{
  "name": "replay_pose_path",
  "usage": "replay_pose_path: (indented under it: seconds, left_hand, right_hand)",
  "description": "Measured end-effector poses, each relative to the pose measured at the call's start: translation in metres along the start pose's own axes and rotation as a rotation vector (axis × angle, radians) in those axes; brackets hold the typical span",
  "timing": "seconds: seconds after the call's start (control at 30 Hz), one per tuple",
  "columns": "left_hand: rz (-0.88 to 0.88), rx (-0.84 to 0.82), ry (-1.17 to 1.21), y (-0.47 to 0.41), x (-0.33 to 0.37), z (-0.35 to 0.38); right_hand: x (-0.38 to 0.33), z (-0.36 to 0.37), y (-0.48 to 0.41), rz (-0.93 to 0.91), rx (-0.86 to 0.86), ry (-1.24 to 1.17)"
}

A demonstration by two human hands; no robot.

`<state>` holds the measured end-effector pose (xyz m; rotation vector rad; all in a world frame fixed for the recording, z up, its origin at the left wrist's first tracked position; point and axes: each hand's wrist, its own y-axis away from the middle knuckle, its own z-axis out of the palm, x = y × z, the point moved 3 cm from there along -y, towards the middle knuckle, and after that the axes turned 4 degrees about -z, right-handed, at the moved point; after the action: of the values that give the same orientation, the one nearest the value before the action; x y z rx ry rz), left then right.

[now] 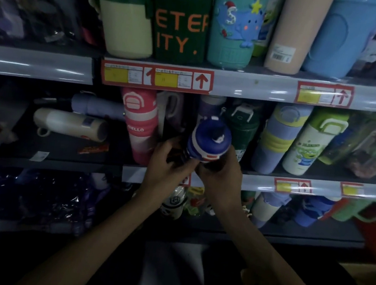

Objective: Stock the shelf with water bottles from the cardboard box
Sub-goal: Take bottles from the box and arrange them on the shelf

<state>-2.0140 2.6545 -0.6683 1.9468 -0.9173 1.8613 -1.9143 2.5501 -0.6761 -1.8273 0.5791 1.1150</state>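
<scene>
I see both hands, the left hand (168, 161) and right hand (220, 172), wrapped around the blue water bottle (208, 142) at the front of the middle shelf (260, 183). I would slide it gently into the gap between the pink bottle (139, 122) and green bottle (243, 127), standing straight.

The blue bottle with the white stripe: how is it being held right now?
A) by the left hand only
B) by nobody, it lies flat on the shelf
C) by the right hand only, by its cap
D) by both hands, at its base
D: the left hand and the right hand both wrap the bottom of the blue bottle, at the middle shelf's edge.
</scene>
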Motion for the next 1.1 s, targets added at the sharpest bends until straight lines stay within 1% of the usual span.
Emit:
replay_pose_path:
  seconds: [0.13, 0.23, 0.33, 0.47, 0.6, 0.67, 0.8, 0.93, 1.1]
  left_hand:
    - [0.063, 0.014, -0.015, 0.009, -0.001, 0.002]
    - [0.089, -0.002, 0.039, 0.014, 0.004, 0.002]
    - [0.1, -0.042, 0.064, 0.022, 0.009, 0.005]
    - [0.08, -0.06, 0.098, 0.025, 0.011, 0.011]
    - [0.019, -0.065, 0.122, 0.017, 0.01, 0.018]
    - [0.004, -0.055, 0.097, 0.012, 0.008, 0.022]
    - [0.012, 0.013, 0.061, -0.001, 0.0, 0.026]
    - [-0.002, 0.089, 0.027, -0.017, -0.013, 0.03]
    - [-0.017, 0.144, -0.011, -0.036, -0.029, 0.036]
  right_hand:
    - [-0.008, -0.008, 0.007, -0.033, 0.014, 0.024]
    - [-0.014, -0.016, 0.009, -0.078, 0.011, 0.004]
    - [-0.021, -0.026, 0.009, -0.139, 0.011, 0.054]
    - [-0.026, -0.039, 0.014, -0.131, 0.01, 0.028]
    - [-0.021, -0.051, 0.019, -0.059, 0.006, 0.01]
    - [-0.018, -0.057, 0.021, -0.01, 0.004, -0.018]
    - [-0.015, -0.063, 0.024, 0.034, 0.012, -0.027]
    - [-0.01, -0.067, 0.027, 0.077, -0.017, -0.068]
    - [-0.008, -0.073, 0.03, 0.106, -0.031, -0.111]
